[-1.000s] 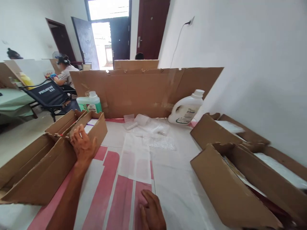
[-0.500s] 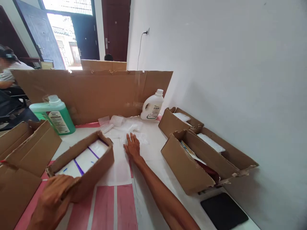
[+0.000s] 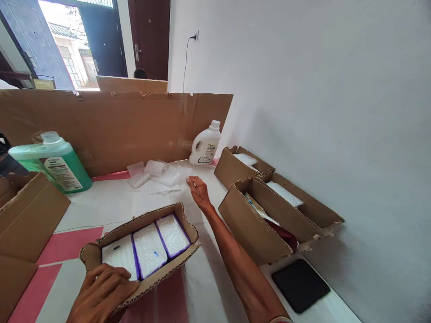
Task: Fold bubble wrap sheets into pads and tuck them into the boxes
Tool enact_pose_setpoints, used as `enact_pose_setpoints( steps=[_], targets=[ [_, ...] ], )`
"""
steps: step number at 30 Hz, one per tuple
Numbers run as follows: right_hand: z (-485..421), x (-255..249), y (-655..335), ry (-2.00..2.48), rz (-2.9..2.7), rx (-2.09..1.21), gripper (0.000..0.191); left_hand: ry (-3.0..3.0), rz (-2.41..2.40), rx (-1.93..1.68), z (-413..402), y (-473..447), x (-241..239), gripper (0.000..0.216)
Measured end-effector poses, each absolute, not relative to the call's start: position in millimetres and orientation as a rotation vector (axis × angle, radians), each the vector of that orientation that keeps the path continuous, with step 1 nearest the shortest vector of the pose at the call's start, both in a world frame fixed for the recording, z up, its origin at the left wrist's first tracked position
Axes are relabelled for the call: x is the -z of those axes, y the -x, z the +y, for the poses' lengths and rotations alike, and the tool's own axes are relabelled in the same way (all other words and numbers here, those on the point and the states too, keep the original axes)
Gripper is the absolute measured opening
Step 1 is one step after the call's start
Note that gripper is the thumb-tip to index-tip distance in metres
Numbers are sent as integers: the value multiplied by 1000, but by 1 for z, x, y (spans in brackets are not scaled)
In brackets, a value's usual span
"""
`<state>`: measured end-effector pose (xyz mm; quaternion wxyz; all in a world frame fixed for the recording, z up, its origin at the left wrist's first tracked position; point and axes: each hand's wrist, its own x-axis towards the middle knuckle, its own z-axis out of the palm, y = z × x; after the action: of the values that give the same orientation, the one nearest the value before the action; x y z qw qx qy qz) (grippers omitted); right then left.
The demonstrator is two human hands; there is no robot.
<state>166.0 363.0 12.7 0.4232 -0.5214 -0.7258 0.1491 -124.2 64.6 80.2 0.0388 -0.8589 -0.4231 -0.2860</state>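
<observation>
L hand [image 3: 101, 294] grips box [image 3: 141, 244] edge; R hand [image 3: 199, 192], open, empty, flat by bags [image 3: 158, 176]. Keep box level w/ packs [image 3: 150, 249] inside.

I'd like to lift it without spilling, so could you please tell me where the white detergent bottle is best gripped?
Grip the white detergent bottle at its neck under the cap, coming from the front: it stands upright with the cardboard wall close behind it.

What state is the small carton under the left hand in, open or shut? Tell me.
Open. The small carton has no lid over it, and three white packs show side by side inside; the left hand grips its near edge.
</observation>
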Motion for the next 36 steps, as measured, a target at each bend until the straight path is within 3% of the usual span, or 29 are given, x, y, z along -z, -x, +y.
enact_pose_setpoints(
  steps=[3, 8, 15, 24, 27, 36],
  targets=[
    [353, -37, -184, 1264, -1680, -354, 49, 2613, -1261, 866, 64, 119, -77, 32],
    [299, -80, -209, 1166, -1649, -315, 38, 2583, -1141, 986, 68, 107, -78, 21],
    [168, -131, -265, 1146, -1363, -412, 37, 2296, -1297, 1146, 43, 85, -95, 42],
    [36, -104, -242, 920, -778, -1253, 37, 2382, -1523, 1470, -31, 7, -102, 41],
    [13, -91, -207, 924, -852, -1306, 40, 2392, -1583, 1512, -45, -11, -89, 46],
    [-13, -67, -162, 923, -1306, -1387, 41, 2299, -1736, 1644, -38, -9, -46, 10]
  ],
)
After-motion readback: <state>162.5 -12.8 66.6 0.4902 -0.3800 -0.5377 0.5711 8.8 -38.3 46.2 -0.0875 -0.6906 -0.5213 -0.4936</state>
